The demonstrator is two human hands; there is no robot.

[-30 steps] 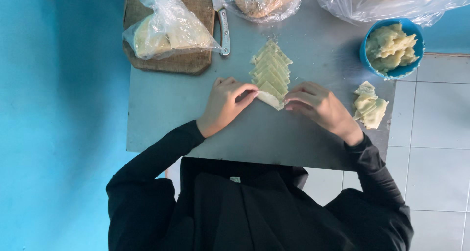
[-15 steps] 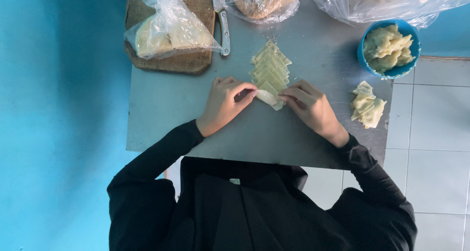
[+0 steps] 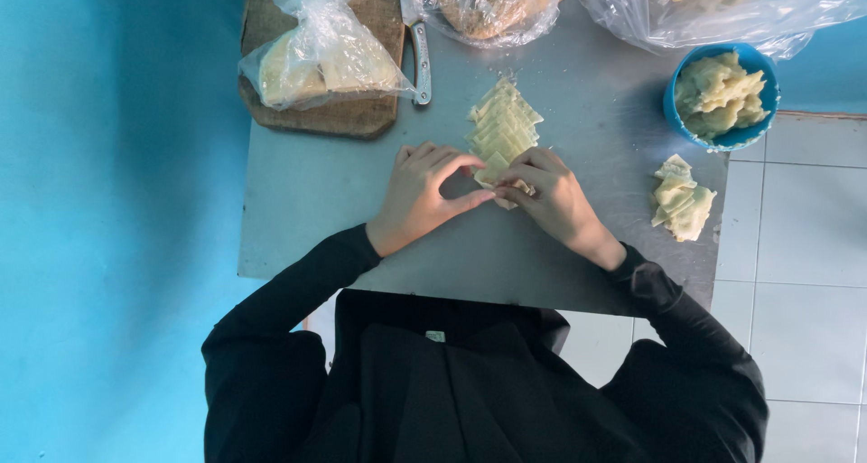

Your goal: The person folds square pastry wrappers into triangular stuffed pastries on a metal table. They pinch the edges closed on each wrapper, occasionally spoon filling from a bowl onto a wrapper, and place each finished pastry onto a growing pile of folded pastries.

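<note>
A small pale dough wrapper (image 3: 499,185) is pinched between the fingers of both hands, at the near end of a fanned row of wrappers (image 3: 502,129) laid on the grey bench (image 3: 316,201). The left hand (image 3: 423,196) is curled, with thumb and forefinger closed on the wrapper's left edge; the right hand (image 3: 551,196) is closed on its right edge, so that the fingertips of the two hands almost meet. Beyond the fingers, past the row, a knife (image 3: 420,47) and a bag of filling (image 3: 492,7) are seen. To the left of the fingers and farther off, a wooden board (image 3: 361,115) carries a plastic bag of dough (image 3: 316,61). To the right, a small heap of folded dumplings (image 3: 682,201) lies on the bench, and beyond it a blue bowl (image 3: 759,133) is filled with more.
</note>
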